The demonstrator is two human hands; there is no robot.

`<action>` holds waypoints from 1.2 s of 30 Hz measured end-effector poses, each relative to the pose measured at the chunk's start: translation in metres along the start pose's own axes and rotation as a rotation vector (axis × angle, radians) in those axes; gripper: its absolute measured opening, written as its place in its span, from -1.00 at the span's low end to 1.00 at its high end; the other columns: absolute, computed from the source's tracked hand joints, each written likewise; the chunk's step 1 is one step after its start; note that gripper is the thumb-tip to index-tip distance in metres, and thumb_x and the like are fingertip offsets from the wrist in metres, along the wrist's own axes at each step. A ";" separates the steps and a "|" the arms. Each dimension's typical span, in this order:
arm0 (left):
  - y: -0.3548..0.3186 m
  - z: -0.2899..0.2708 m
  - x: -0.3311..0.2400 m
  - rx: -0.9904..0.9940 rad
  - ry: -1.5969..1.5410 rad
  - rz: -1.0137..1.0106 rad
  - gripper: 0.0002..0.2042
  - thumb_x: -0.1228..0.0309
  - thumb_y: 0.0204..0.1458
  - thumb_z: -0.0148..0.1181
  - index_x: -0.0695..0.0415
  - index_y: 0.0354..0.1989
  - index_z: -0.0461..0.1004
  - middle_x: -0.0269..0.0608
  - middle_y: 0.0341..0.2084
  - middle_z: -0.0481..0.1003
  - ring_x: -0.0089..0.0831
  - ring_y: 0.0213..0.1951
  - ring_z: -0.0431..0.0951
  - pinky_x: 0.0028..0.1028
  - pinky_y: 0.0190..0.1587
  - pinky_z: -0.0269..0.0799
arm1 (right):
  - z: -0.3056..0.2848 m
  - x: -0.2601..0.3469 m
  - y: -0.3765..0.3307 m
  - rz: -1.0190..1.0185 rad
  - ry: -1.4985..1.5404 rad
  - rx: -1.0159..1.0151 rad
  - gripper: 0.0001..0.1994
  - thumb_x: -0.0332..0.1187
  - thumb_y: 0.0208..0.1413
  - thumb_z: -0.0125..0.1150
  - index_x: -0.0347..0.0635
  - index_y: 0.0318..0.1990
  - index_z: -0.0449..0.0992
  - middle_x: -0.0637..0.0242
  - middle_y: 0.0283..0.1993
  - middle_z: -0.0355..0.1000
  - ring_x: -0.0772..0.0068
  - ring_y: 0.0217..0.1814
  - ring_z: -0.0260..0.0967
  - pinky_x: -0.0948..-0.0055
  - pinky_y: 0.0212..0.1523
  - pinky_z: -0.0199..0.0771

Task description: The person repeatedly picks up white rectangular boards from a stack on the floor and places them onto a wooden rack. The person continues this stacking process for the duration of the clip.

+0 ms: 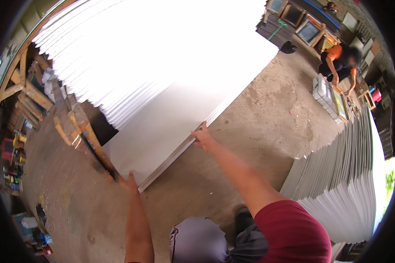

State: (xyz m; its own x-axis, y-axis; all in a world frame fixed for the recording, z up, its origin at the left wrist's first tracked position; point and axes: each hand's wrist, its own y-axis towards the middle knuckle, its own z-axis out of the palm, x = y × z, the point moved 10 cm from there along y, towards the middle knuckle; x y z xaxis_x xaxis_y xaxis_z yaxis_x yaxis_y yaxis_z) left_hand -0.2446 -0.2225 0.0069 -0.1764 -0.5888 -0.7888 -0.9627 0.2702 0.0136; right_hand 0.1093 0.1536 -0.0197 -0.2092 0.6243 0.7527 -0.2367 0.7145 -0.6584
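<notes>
White sheets point(156, 125) are gripped near one corner by the left hand point(129, 181), along the long edge by the right hand point(202, 137).

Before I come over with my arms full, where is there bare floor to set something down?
Bare floor shows between the white sheets and the gray-white stack at right; another patch lies between the left forearm and left-edge clutter. Crowded: around the crouching co-worker and framed panels, upper right.
</notes>
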 end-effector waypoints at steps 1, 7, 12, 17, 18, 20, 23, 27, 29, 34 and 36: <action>0.000 -0.003 0.005 -0.009 0.059 -0.002 -0.20 0.28 0.23 0.46 0.45 0.52 0.21 0.27 0.39 0.41 0.14 0.36 0.45 -0.06 0.44 0.33 | -0.001 0.002 -0.001 -0.032 0.014 -0.017 0.07 -0.25 0.36 0.38 0.11 0.76 -0.38 0.10 0.65 0.11 0.01 0.47 0.32 0.08 0.08 0.59; -0.040 0.006 -0.063 0.162 0.638 0.096 0.04 -0.26 0.10 0.44 -0.17 0.69 0.07 0.11 0.68 -0.09 0.19 0.67 -0.14 0.16 0.63 -0.13 | -0.013 0.000 0.006 -0.078 0.145 -0.127 0.10 -0.10 0.30 0.43 0.10 0.76 -0.31 0.14 0.61 0.14 0.06 0.46 0.30 0.12 -0.02 0.55; -0.044 0.021 -0.083 0.350 0.836 0.187 0.19 -0.51 -0.10 0.40 -0.36 0.71 0.01 -0.03 0.73 -0.24 0.18 0.70 -0.32 0.19 0.66 -0.25 | -0.011 0.005 0.013 -0.051 0.146 -0.097 0.17 -0.04 0.24 0.48 0.10 0.76 -0.32 0.17 0.55 0.19 0.08 0.39 0.31 0.14 -0.05 0.56; -0.051 0.028 -0.080 0.406 0.866 0.283 0.24 -0.43 -0.16 0.52 -0.35 0.72 0.00 0.03 0.73 -0.30 0.12 0.71 -0.35 0.20 0.65 -0.21 | -0.016 0.005 0.002 -0.040 0.062 0.012 0.24 0.03 0.19 0.51 0.03 0.76 -0.39 0.11 0.65 0.08 0.06 0.39 0.32 0.06 0.02 0.58; -0.051 0.032 -0.072 0.400 0.824 0.333 0.25 -0.41 -0.16 0.54 -0.35 0.72 0.00 0.04 0.73 -0.31 0.12 0.71 -0.36 0.20 0.65 -0.20 | -0.017 0.006 0.002 -0.032 0.049 0.035 0.26 0.04 0.19 0.51 0.01 0.75 -0.40 0.09 0.68 0.05 0.05 0.39 0.32 0.03 0.05 0.58; -0.048 0.035 -0.058 0.381 0.806 0.358 0.27 -0.37 -0.18 0.57 -0.36 0.73 -0.04 0.07 0.73 -0.32 0.12 0.71 -0.36 0.23 0.63 -0.18 | -0.017 0.010 -0.003 -0.031 -0.008 0.072 0.27 0.06 0.18 0.51 -0.02 0.75 -0.42 0.04 0.71 -0.01 0.03 0.38 0.36 -0.03 0.07 0.58; -0.053 0.040 -0.065 0.440 0.821 0.301 0.30 -0.35 -0.16 0.57 -0.34 0.74 -0.11 0.09 0.73 -0.34 0.12 0.71 -0.35 0.32 0.60 -0.18 | -0.026 0.019 -0.005 0.002 -0.190 0.103 0.28 0.08 0.17 0.51 -0.06 0.75 -0.41 -0.02 0.68 0.06 0.00 0.34 0.43 -0.09 0.10 0.59; -0.063 0.033 -0.110 0.607 0.965 0.098 0.29 -0.35 -0.09 0.52 -0.25 0.75 -0.19 0.16 0.72 -0.37 0.18 0.71 -0.34 0.47 0.54 -0.16 | -0.033 0.046 -0.021 0.092 -0.604 0.230 0.23 0.09 0.17 0.49 -0.20 0.73 -0.28 -0.10 0.55 0.31 0.08 0.29 0.51 -0.04 0.14 0.61; -0.062 0.028 -0.115 0.646 1.032 0.036 0.27 -0.36 -0.06 0.49 -0.21 0.75 -0.18 0.21 0.71 -0.37 0.25 0.70 -0.32 0.52 0.51 -0.14 | -0.016 0.075 -0.052 0.014 -0.776 0.301 0.16 0.09 0.17 0.46 -0.28 0.70 -0.16 -0.14 0.50 0.38 0.06 0.38 0.48 -0.03 0.24 0.57; -0.094 0.101 -0.224 0.735 0.840 0.519 0.20 -0.32 0.00 0.47 -0.16 0.73 -0.09 0.28 0.70 -0.34 0.40 0.66 -0.24 0.49 0.51 -0.09 | -0.039 0.137 -0.075 -0.387 -1.037 0.175 0.03 0.09 0.18 0.38 -0.36 0.64 0.05 -0.18 0.50 0.38 -0.06 0.57 0.34 0.01 0.49 0.39; -0.123 0.127 -0.288 0.783 0.711 0.737 0.17 -0.31 0.02 0.47 -0.16 0.72 -0.06 0.27 0.70 -0.31 0.42 0.65 -0.19 0.44 0.53 -0.08 | -0.045 0.165 -0.112 -0.475 -1.007 0.133 -0.02 0.07 0.20 0.35 -0.27 0.64 0.08 -0.13 0.55 0.33 -0.10 0.59 0.30 0.02 0.54 0.34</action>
State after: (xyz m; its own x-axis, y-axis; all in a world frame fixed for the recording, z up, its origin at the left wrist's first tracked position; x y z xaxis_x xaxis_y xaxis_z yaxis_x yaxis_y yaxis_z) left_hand -0.0495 0.0104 0.1546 -0.9147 -0.3196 -0.2474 -0.2585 0.9332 -0.2496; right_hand 0.1441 0.1902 0.1783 -0.7287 -0.2855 0.6224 -0.5830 0.7355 -0.3452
